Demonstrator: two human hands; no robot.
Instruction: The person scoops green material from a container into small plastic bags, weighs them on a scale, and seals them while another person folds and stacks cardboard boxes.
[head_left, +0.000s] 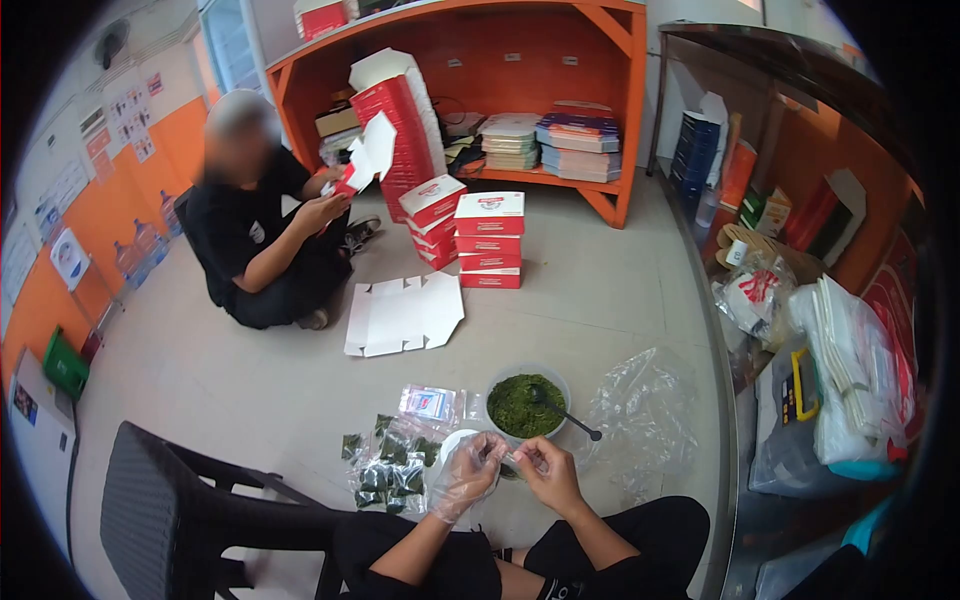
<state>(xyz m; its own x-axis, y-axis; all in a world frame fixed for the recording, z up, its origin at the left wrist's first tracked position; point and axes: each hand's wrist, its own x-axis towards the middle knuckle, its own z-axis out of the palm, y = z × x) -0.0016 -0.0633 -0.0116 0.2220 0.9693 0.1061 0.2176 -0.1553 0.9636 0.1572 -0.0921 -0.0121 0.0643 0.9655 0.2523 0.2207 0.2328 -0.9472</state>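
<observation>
My left hand [467,474], in a clear plastic glove, pinches the top edge of a small clear bag [508,466] in front of my lap. My bare right hand [548,474] has its fingers closed on the other side of that bag. Just beyond my hands is a round tub [492,418] of chopped green stuff [524,402], with a dark spoon [572,416] lying in it and its handle over the rim. To the left lie several small filled green bags [392,474] and a pack of empty clear bags [431,403].
A co-worker [262,215] sits on the floor, folding a box. Red and white boxes [490,240] stand stacked beside a flat white carton [405,315]. A black chair [190,510] is at left, a clear plastic sheet [645,415] and shelving at right.
</observation>
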